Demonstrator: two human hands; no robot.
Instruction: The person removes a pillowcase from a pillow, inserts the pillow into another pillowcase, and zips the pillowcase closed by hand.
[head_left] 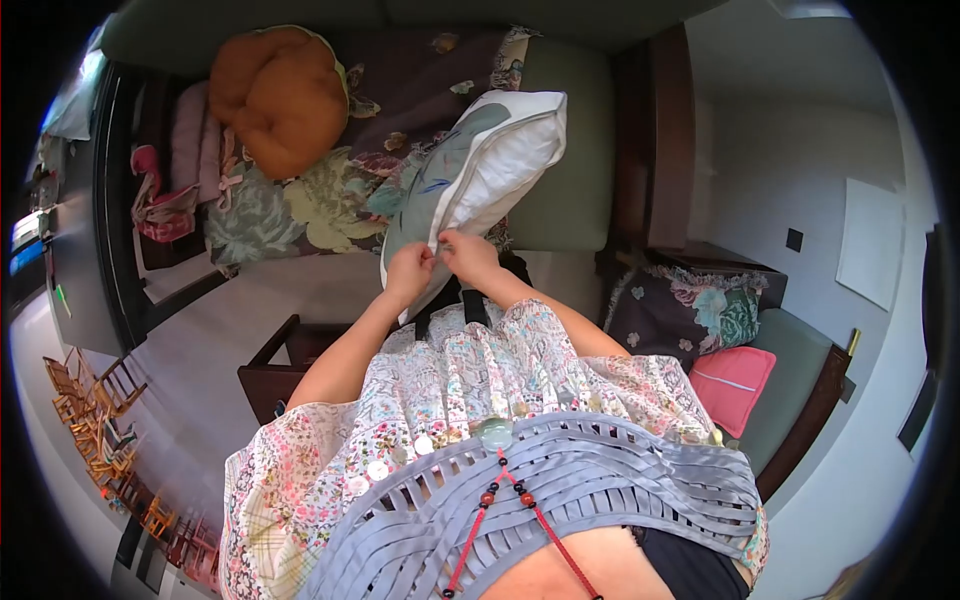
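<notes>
A white and grey-green cushion (505,165) stands tilted in front of me, its near corner low and its far end leaning on the sofa. A long edge seam, perhaps a zip, runs along it toward me. My left hand (410,272) is closed, fingertips pinching the cushion's edge near the low corner. Right beside it, my right hand (468,255) pinches the same edge, the two hands almost touching. What exactly lies between the fingertips is too small to make out.
Behind the cushion is a green sofa (568,150) with a floral throw (325,215). An orange round cushion (275,100) and a pink bundle (165,210) lie to the left. At right, a pink cushion (732,388) rests on another seat. A dark wooden stool (270,375) stands low left.
</notes>
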